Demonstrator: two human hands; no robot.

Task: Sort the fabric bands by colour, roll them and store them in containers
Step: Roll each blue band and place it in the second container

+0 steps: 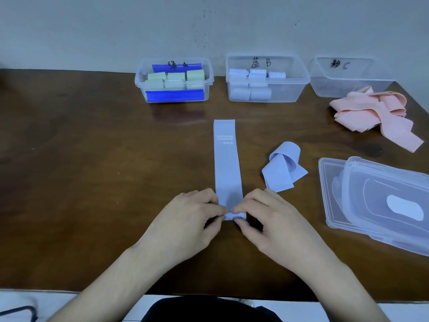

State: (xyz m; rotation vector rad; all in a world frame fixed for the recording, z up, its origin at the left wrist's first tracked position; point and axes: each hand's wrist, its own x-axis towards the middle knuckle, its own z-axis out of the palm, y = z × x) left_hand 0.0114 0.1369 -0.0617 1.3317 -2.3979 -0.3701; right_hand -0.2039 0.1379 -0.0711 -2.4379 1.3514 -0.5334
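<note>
Both hands at the near edge of the brown table (pixel 92 182), forearms coming in from the bottom of view. Left hand (pixel 185 219) and right hand (pixel 274 219) meet at the near end of a pale blue band (pixel 227 163); thumbs and forefingers of each pinch that end, which is turned over into a small first fold or roll between the fingertips. Rest of the band lies flat and straight, running away from the hands toward the containers, with a small white printed label near its far end. Second pale blue band (pixel 284 169) lies loosely looped just right of the flat one, touched by neither hand. Farther right and back, a tangled heap of pink bands (pixel 373 115), unrolled. Along the wall, three clear plastic containers in a row: left container (pixel 174 80), handwritten mark ending in A, holds pale green rolls and shows blue clip strips on its front and back; middle container (pixel 267 77), marked B, holds pale blue rolls; right container (pixel 348 76), marked C, nothing visible inside, pink heap touching its front. Stack of clear lids (pixel 376 205) at the right edge, well apart from the hands.
</note>
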